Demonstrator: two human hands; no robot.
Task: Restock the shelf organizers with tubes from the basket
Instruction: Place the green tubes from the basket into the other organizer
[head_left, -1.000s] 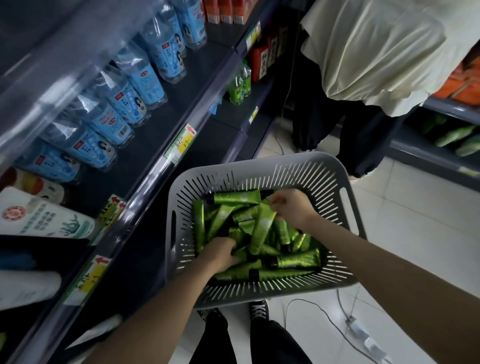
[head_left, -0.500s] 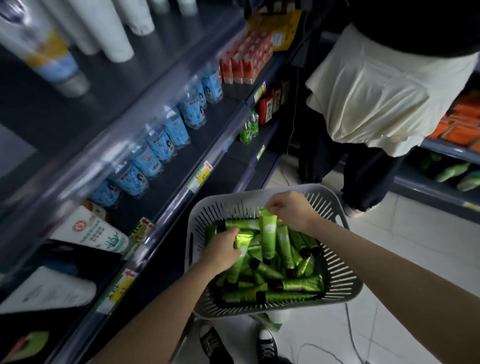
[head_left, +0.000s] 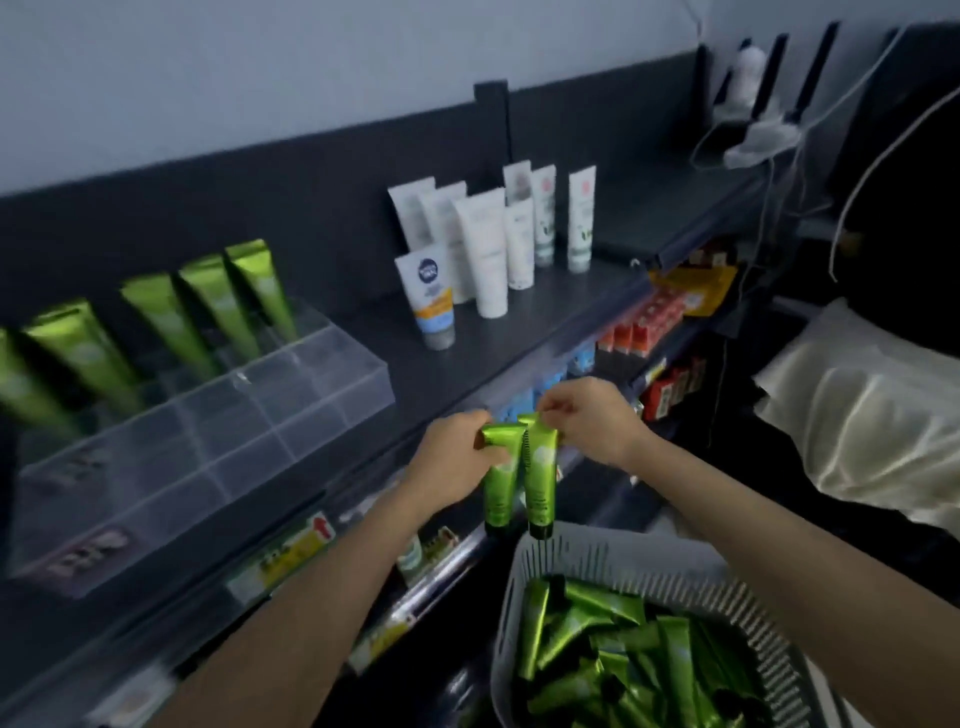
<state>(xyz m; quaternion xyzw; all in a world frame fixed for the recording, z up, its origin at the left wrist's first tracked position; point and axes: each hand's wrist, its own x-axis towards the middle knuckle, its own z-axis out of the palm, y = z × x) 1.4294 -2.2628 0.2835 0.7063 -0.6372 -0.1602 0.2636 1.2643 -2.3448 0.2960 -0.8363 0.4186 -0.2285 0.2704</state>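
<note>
Right now, on my feed, both hands are raised in front of the shelf edge, each with one green tube. The left hand (head_left: 457, 457) has its fingers curled round the crimped upper part of the left tube (head_left: 500, 493). The right hand (head_left: 587, 423) pinches the flat top end of the right tube (head_left: 540, 488) between thumb and fingertips. Both tubes hang cap-down, side by side and about touching, with their black caps just above the far rim of the grey basket (head_left: 582, 558). Inside the basket I see a jumbled heap of loose green tubes (head_left: 623, 660).

Up on the top shelf (head_left: 519, 338), to the left of the hands, sits the clear organizer (head_left: 218, 441), divided into compartments. A row of standing tubes (head_left: 208, 306) leans along its back. Further right on that shelf is a cluster of white tubes (head_left: 483, 249), caps down. A yellow price tag (head_left: 296, 551) is fixed to the shelf edge below the organizer. At the right edge I see a person's pale garment (head_left: 857, 415).
</note>
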